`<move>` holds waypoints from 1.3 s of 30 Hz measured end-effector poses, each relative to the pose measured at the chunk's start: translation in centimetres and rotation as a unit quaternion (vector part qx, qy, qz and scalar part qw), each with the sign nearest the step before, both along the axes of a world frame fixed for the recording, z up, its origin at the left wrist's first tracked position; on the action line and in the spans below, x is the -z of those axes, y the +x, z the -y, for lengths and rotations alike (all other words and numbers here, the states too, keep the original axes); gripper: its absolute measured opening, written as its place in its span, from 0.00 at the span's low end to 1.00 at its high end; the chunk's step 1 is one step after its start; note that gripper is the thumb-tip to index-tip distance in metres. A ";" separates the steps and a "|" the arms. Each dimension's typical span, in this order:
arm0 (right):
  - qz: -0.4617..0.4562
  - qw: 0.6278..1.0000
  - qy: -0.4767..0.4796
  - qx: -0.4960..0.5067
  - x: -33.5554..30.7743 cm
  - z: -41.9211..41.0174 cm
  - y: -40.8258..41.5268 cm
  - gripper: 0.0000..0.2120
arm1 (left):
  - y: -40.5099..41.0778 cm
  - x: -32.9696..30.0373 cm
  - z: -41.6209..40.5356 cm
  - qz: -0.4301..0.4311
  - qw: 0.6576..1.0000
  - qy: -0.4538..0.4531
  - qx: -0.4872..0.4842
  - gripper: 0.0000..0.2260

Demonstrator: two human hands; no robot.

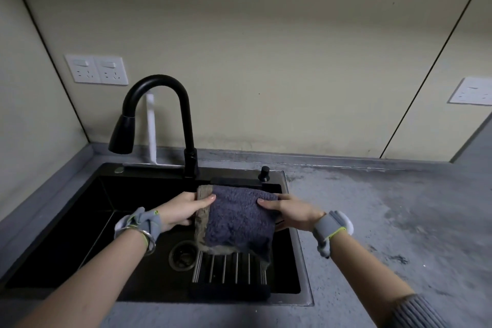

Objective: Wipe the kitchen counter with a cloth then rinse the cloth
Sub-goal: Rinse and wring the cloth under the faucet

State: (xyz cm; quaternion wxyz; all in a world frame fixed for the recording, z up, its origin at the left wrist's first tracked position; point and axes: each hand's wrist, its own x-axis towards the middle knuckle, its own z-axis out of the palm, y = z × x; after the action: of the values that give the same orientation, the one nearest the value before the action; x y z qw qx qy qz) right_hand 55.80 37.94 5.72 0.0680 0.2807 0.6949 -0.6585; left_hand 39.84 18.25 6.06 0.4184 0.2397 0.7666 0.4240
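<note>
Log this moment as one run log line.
stage: cloth over sink | left hand: grips cloth left edge | right hand: grips right edge | faucet: no water visible | sink: black

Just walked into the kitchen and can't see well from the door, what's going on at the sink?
A person is holding a dark grey cloth spread out over the black sink. The left hand grips its left edge and the right hand grips its right edge. The cloth hangs above a rack in the basin, next to the drain. No water is visibly running from the faucet. The grey counter to the right looks streaked.
</note>
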 end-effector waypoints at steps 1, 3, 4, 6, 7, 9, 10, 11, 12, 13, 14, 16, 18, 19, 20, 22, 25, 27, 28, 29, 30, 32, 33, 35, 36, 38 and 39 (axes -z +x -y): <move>0.007 1.000 -0.006 0.009 0.5 0.1 0.0 0.09 | 0.3 0.7 -0.3 0.007 1.000 -0.019 -0.006 0.16; 0.026 0.999 -0.020 0.037 1.0 0.5 -0.2 0.09 | 0.5 1.6 -0.4 0.015 0.999 -0.048 -0.019 0.21; 0.037 0.997 -0.035 0.051 1.4 0.4 -0.1 0.11 | 0.7 2.1 -0.6 0.024 0.998 -0.058 -0.029 0.22; 0.046 0.995 -0.064 0.063 2.0 0.3 0.1 0.18 | 0.7 2.7 -0.3 0.048 0.996 -0.061 -0.040 0.22; 0.038 0.994 -0.080 0.067 2.2 0.2 0.4 0.22 | 0.7 2.8 -0.2 0.071 0.995 -0.053 -0.042 0.21; 0.011 0.990 -0.116 0.078 2.6 0.0 0.9 0.31 | 0.3 3.5 0.1 0.125 0.990 -0.017 -0.059 0.28; -0.004 0.990 -0.124 0.068 2.7 -0.2 1.1 0.36 | 0.1 3.7 0.2 0.146 0.987 0.005 -0.067 0.35; -0.014 0.992 -0.121 0.045 2.8 0.0 1.3 0.41 | 0.3 3.9 0.4 0.155 0.986 0.020 -0.063 0.42; -0.020 0.995 -0.101 0.017 2.8 0.2 1.3 0.45 | 0.5 4.1 0.4 0.146 0.988 0.028 -0.039 0.46; -0.022 0.998 -0.055 -0.015 2.9 0.5 1.4 0.48 | 0.9 4.3 0.3 0.114 0.993 0.025 0.004 0.49; -0.017 0.999 0.015 -0.043 3.1 0.9 1.3 0.49 | 1.3 4.5 0.2 0.064 0.996 0.013 0.053 0.51; 0.003 0.981 0.176 -0.084 3.5 1.4 0.9 0.48 | 1.9 5.1 -0.3 -0.063 0.990 -0.033 0.122 0.51; 0.016 0.947 0.301 -0.110 3.9 1.7 0.5 0.43 | 2.2 5.7 -0.9 -0.162 0.978 -0.056 0.115 0.43; 0.014 0.934 0.339 -0.114 4.1 1.7 0.4 0.39 | 2.3 5.8 -1.1 -0.206 0.971 -0.063 0.101 0.39; 0.008 0.925 0.363 -0.115 4.4 1.7 0.4 0.36 | 2.3 6.0 -1.2 -0.246 0.963 -0.069 0.090 0.35; 0.008 0.916 0.384 -0.115 5.1 1.5 0.4 0.30 | 2.4 6.7 -1.1 -0.322 0.939 -0.086 0.089 0.28; 0.042 0.925 0.368 -0.085 6.9 1.2 0.6 0.25 | 2.5 7.8 -0.5 -0.424 0.887 -0.156 0.100 0.19; 0.041 0.956 0.285 -0.051 7.8 1.6 0.8 0.22 | 2.5 8.8 -0.1 -0.430 0.877 -0.192 0.097 0.17; 0.019 0.970 0.242 -0.035 8.3 1.9 0.9 0.20 | 2.6 9.3 0.1 -0.419 0.882 -0.196 0.091 0.17; -0.010 0.976 0.215 -0.019 8.7 2.0 0.9 0.20 | 2.7 9.9 0.1 -0.397 0.895 -0.187 0.081 0.17; -0.035 0.981 0.190 0.002 9.2 2.2 0.8 0.19 | 2.8 10.4 0.2 -0.358 0.918 -0.162 0.059 0.16; -0.074 0.987 0.137 0.041 10.1 2.6 0.9 0.20 | 3.1 11.4 0.2 -0.248 0.965 -0.084 0.006 0.17; -0.075 0.989 0.109 0.059 10.5 2.7 0.9 0.22 | 3.1 11.9 0.2 -0.209 0.977 -0.048 -0.013 0.19; -0.064 0.992 0.075 0.081 11.6 2.5 1.0 0.25 | 3.0 12.7 0.4 -0.175 0.984 -0.015 -0.027 0.23; -0.060 0.992 0.065 0.089 11.8 2.4 1.2 0.26 | 3.0 12.8 0.4 -0.161 0.986 -0.004 -0.034 0.24; -0.048 0.993 0.031 0.098 12.8 1.9 1.2 0.26 | 2.7 13.6 0.4 -0.115 0.992 -0.006 -0.049 0.28; -0.044 0.993 0.011 0.107 13.2 1.8 1.1 0.25 | 2.6 14.0 0.4 -0.094 0.994 -0.013 -0.052 0.30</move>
State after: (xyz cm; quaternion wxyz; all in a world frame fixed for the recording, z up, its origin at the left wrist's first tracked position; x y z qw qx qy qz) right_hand 56.92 36.15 -7.46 -0.0369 0.3246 0.6706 -0.6660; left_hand 42.43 17.81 -7.90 0.3246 0.2330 0.8195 0.4109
